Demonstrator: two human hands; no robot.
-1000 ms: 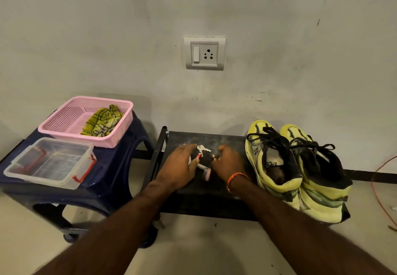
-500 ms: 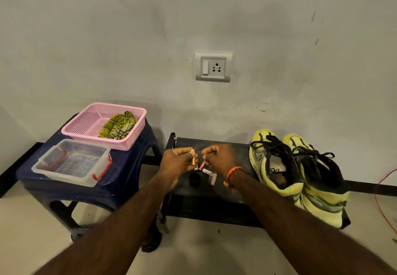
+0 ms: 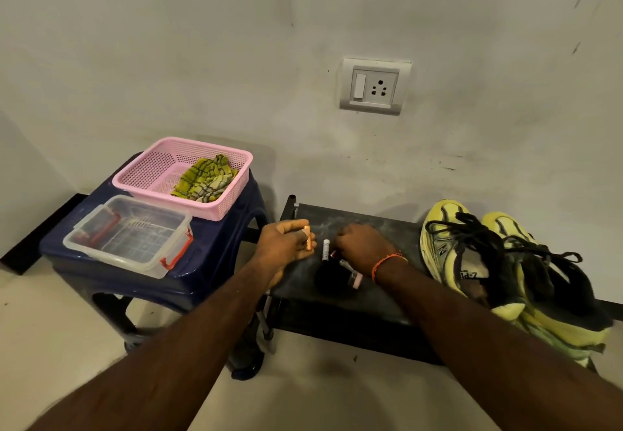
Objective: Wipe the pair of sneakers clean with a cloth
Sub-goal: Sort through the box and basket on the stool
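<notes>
Left hand [image 3: 286, 245] pinches a small tube [image 3: 306, 238]; right hand [image 3: 362, 248] curls over small items. Sneakers [image 3: 499, 262] sit right on the desk [image 3: 371, 302]; soft cloth [image 3: 205, 178] in the far-left basket [image 3: 135, 174] should bunch easily.

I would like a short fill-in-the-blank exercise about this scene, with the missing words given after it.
1. The green checked cloth lies in the ____ basket.
2. The sneakers stand on the black ____.
3. The left hand holds a small ____-coloured tube.
4. The clear box has ____ clips.

Missing words: pink; bench; copper; red
</notes>
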